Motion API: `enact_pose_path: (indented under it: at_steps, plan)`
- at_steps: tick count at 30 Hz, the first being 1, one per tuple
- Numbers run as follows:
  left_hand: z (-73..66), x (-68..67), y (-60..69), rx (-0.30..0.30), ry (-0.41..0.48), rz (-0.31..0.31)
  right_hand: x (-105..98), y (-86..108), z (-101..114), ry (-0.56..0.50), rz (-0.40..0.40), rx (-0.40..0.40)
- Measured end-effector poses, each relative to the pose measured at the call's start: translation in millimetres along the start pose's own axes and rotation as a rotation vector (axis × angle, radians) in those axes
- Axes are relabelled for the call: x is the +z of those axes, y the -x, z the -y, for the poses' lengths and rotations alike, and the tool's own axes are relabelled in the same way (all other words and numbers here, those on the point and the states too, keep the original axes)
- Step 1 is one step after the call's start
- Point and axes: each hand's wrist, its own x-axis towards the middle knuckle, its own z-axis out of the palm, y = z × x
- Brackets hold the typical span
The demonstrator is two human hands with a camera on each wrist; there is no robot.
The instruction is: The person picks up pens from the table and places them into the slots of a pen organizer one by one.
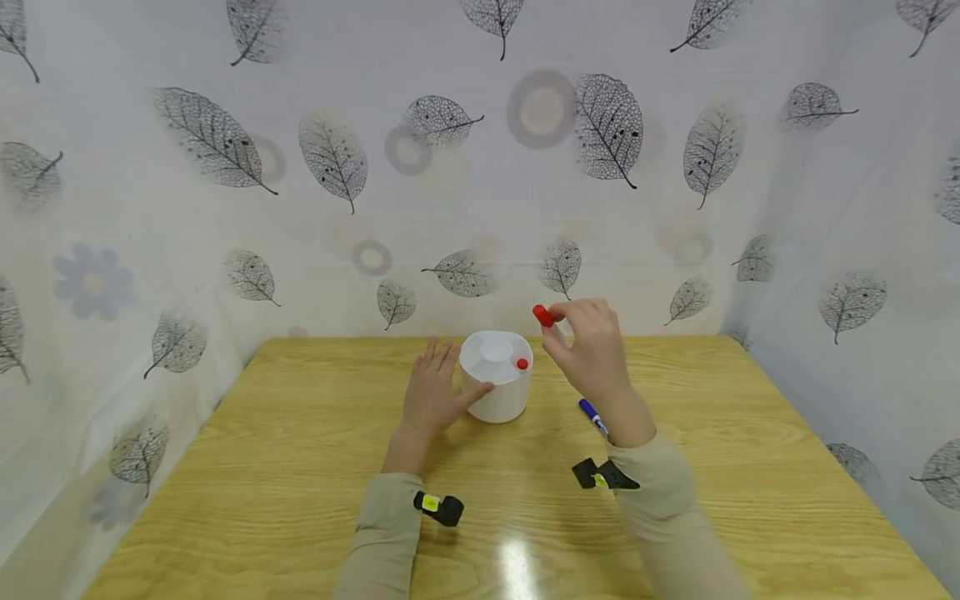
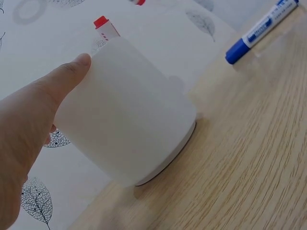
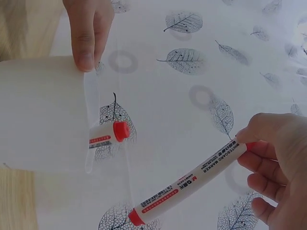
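A white round pen holder [image 1: 498,403] stands upright on the table. My left hand [image 1: 433,400] grips its left side, thumb at the front rim and the other fingers round the far side. One red-ended whiteboard marker [image 3: 103,134] stands inside, its red tip above the rim. My right hand [image 1: 594,350] is raised right of the holder and pinches a second red whiteboard marker [image 3: 189,184] by one red end between thumb and fingers. That marker slants down toward the holder in the right wrist view, apart from it. A blue marker [image 1: 592,416] lies near my right wrist.
The wood-grain table [image 1: 300,500] reaches back to a pale curtain [image 1: 480,208] printed with leaves, which also hangs along both sides. Small black devices [image 1: 442,507] are strapped at both wrists.
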Motion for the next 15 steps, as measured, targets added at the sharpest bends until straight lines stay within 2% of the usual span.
enact_pose_path:
  at_steps: [6,15]
  plan:
    - [1.1,0.9,0.0,0.008,0.005,-0.008,9,-6.4,14,-0.055,-0.037,-0.031]
    - [4.3,4.1,-0.6,0.014,0.0,-0.004,23,-7.3,35,-0.138,-0.031,-0.049]
